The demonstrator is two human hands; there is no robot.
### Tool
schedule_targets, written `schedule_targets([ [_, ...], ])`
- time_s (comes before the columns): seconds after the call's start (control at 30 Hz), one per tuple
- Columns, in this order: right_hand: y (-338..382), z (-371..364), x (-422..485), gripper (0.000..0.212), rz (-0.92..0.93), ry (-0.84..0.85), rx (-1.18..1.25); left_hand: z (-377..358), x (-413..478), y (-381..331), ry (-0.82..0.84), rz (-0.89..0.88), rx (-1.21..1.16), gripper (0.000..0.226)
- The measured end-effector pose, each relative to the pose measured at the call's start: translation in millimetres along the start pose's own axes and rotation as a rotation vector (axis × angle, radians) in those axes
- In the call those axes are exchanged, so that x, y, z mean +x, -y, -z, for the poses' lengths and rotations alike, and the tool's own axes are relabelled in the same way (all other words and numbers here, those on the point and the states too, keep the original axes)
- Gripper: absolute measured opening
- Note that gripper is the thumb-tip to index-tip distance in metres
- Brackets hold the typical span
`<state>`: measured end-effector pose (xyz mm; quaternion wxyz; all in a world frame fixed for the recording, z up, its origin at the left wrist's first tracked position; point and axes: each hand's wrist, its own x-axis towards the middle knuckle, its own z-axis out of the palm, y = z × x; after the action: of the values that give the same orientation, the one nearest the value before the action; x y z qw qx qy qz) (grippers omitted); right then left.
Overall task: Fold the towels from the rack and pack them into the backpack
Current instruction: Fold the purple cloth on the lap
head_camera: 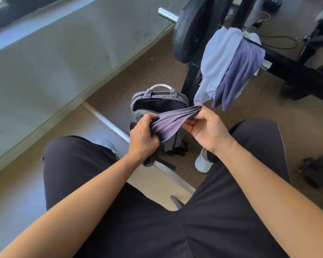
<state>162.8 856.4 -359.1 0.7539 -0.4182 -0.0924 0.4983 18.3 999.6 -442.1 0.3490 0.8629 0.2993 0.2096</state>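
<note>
i'd worry the bunched purple terry towel (168, 121) sags open if either pinch slackens, since its layers are only gathered. left hand (143, 137) grips one end with curled fingers, right hand (206, 127) pinches the other, both level. the open grey fabric backpack (157, 94) stands on the floor just beyond them.

The towel (172, 120) spans the gap between the left hand (143, 138) and the right hand (207, 127), one end gripped in each. Beyond and below both hands, the backpack (158, 94) stands on the floor. Beyond the right hand, hanging towels (237, 71) drape over the rack (287, 62), touching each other. A weight plate (190, 30) sits beyond the backpack, left of them.
</note>
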Motion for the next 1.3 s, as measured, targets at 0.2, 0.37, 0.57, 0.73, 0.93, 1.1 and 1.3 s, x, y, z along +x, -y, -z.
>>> schedule_targets([
  [0.2,-1.8,8.1,4.1,0.021,0.026,-0.009,-0.040,3.1,-2.3,6.4,0.040,-0.034,0.048,0.035],
  [0.37,-6.4,10.8,5.0,0.015,-0.009,0.047,-0.110,0.2,-4.6,-7.0,0.018,-0.092,0.039,0.052],
  [0.57,-10.7,14.2,2.2,0.018,-0.031,0.076,-0.167,2.4,-3.9,-20.8,-0.132,-0.100,0.012,0.057],
  [0.73,-13.1,7.0,-2.9,0.019,0.032,0.062,-0.328,5.1,-0.2,-16.6,-0.140,-0.093,0.083,0.042],
  [0.93,-9.2,2.8,-1.5,0.009,0.135,-0.077,-0.354,4.7,5.7,6.9,-0.077,0.023,0.110,0.033],
  [1.1,1.2,13.6,2.4,0.018,0.199,-0.175,-0.262,2.6,5.8,28.4,0.099,0.156,0.083,0.036],
  [1.3,16.1,34.4,9.5,0.022,0.253,-0.316,-0.236,2.6,4.5,37.8,0.279,0.244,0.052,0.036],
])
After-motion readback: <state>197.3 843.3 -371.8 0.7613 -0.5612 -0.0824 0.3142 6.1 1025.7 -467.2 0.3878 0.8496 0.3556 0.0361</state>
